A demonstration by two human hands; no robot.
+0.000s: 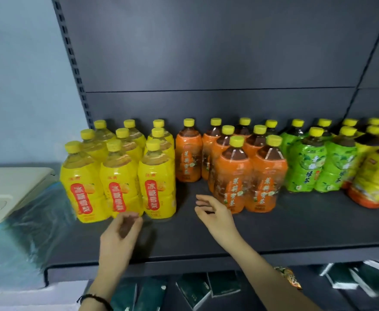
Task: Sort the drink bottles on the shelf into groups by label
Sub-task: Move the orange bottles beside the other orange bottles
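Drink bottles with yellow caps stand on a dark grey shelf (273, 232), grouped by label. Yellow-label bottles (118, 176) fill the left in three rows. Orange-label bottles (233, 176) stand in the middle, one (188, 160) set further back. Green-label bottles (305, 167) come after them, and yellow-and-orange-label bottles (377, 180) sit at the far right edge. My left hand (121, 234) hovers just in front of the yellow group, fingers loosely curled, holding nothing. My right hand (213, 214) hovers over the bare shelf left of the front orange bottles, fingers relaxed, empty.
A white plastic object (11, 189) lies on a clear-wrapped blue bundle (15, 243) left of the shelf. Dark green packets (195, 290) fill the shelf below. The slotted shelf upright (78, 81) rises at the left, and the dark back panel (206, 52) stands behind the bottles.
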